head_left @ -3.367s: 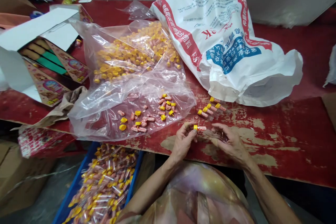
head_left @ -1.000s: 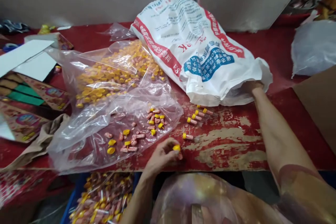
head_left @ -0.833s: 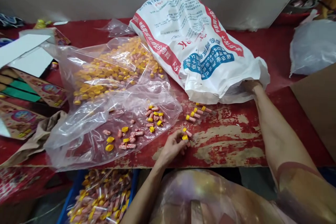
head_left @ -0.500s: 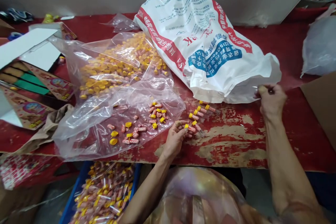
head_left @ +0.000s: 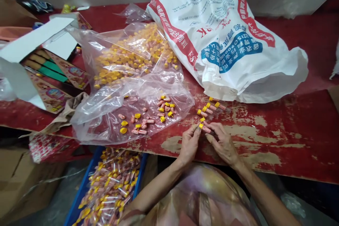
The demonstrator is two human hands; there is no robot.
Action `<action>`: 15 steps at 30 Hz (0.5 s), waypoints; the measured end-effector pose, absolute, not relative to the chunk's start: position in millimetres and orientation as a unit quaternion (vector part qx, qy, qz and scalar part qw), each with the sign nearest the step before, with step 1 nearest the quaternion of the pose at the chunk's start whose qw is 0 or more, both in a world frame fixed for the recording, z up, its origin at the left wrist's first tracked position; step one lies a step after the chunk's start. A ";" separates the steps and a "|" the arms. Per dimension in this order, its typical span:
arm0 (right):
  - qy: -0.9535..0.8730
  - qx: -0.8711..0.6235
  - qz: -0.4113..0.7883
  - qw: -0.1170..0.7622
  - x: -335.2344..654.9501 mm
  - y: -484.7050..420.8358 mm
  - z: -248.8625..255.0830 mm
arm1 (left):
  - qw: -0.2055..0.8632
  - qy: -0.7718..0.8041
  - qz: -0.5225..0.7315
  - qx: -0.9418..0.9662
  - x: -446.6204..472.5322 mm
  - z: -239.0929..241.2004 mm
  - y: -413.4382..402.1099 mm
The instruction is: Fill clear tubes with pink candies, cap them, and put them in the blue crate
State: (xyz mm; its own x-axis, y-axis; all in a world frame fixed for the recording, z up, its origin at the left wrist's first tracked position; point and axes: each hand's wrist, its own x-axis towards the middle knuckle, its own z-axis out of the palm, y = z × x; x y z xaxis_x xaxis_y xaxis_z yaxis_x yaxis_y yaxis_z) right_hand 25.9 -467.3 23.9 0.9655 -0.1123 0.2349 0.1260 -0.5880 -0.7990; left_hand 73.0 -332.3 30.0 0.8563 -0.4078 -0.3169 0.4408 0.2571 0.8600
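Note:
Between my two hands, over the front of the table, is a small yellow-capped tube (head_left: 205, 128) with pink-speckled contents. My left hand (head_left: 190, 142) pinches it near its yellow cap. My right hand (head_left: 222, 144) has its thumb and fingers closed round the other end; whether a separate clear sleeve is there I cannot tell. Just beyond my fingertips lie several similar yellow-capped tubes (head_left: 209, 107) in a slanting group. Left of my hands, loose yellow caps (head_left: 123, 130) and pink-speckled pieces (head_left: 143, 132) rest on a clear plastic bag (head_left: 100, 127).
A large white printed sack (head_left: 230, 39) lies behind my hands, its mouth facing right. Yellow-capped pieces (head_left: 137, 49) fill the clear bag's back. Below the table edge stands a blue crate (head_left: 88, 169) of filled tubes. An opened carton (head_left: 57, 93) sits at the left.
My right hand has come from the sack's mouth to meet my left hand at the capped tube. My left hand still pinches it. The camera view has shifted somewhat.

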 end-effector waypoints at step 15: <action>-0.277 -0.955 -0.083 0.064 62.7 -428.4 1.8 | 0.438 -0.063 0.050 0.895 123.3 52.9 -233.8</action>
State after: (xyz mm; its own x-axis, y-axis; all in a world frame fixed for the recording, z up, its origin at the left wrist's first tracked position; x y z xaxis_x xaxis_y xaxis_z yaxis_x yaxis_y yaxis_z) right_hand 62.7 -428.4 1.8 0.8334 0.5179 0.1931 0.5389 -0.8389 -0.0760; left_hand 123.3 -233.8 52.9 0.9872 -0.0688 0.1441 -0.1560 -0.6084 0.7781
